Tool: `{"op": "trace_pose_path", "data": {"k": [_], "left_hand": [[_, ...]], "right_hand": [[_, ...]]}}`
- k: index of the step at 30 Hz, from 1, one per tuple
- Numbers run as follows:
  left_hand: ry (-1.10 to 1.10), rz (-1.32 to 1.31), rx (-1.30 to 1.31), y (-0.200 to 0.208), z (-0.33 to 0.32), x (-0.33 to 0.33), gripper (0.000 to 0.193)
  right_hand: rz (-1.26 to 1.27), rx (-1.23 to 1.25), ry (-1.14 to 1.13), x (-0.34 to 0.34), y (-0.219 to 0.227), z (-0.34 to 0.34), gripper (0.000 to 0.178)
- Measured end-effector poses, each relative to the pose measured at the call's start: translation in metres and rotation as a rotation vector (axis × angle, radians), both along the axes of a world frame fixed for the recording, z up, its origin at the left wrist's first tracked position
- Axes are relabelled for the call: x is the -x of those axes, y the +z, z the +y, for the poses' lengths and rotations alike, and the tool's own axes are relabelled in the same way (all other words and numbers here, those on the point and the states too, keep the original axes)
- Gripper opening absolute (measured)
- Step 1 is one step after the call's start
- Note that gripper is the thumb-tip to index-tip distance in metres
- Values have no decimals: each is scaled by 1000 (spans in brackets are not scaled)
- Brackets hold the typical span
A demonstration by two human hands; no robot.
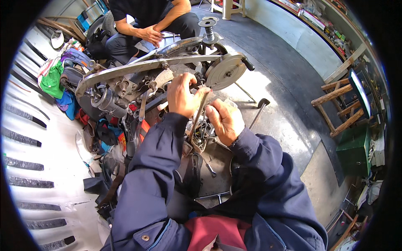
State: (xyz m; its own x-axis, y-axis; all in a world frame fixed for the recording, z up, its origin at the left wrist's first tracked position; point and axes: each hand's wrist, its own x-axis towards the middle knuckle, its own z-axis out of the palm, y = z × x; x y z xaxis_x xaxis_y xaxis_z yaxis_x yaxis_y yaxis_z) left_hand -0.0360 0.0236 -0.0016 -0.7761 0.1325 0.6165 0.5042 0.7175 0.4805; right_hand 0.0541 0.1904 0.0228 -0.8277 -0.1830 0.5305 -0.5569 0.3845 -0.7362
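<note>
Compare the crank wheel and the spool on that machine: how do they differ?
The crank wheel is a broad, pale disc; the spool is a smaller, upright, ribbed column. The crank wheel carries a black handle; the spool shows none. Both are round and mounted on the same machine.

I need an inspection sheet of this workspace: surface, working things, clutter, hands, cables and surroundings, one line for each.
Surface: dark floor, sunlit in patches.
Working things: metal machine with a round wheel; narrow strip between the hands.
Clutter: green cloth among piled fabrics, left; small metal tool lying below the hands.
Hands: left hand near the wheel, right hand curled; grip on the strip unclear.
Cables: nothing seen.
Surroundings: another person's hands beyond the machine; green box, right.
</note>
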Motion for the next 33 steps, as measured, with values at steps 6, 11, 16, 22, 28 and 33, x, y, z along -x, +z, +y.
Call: {"op": "trace_pose_path", "data": {"k": [6, 11, 16, 22, 28, 33], "left_hand": [[85, -27, -137, -3, -12, 8, 25], [126, 78, -50, 2, -22, -2, 27], [-84, 22, 83, -7, -22, -8, 33], [84, 24, 256, -5, -35, -3, 58], [-493, -512, -690, 24, -12, -96, 48], [-408, -958, -910, 24, -16, -161, 38]], "right_hand": [[-129, 4, 40, -1, 0, 9, 21], [-151, -36, 84, 2, -1, 12, 21], [-128, -57, 134, 0, -1, 5, 20], [-113, -84, 138, -6, -1, 4, 21], [-87, -23, 156, -10, 0, 4, 22], [-55, -59, 195, -14, -1, 7, 17]]}}
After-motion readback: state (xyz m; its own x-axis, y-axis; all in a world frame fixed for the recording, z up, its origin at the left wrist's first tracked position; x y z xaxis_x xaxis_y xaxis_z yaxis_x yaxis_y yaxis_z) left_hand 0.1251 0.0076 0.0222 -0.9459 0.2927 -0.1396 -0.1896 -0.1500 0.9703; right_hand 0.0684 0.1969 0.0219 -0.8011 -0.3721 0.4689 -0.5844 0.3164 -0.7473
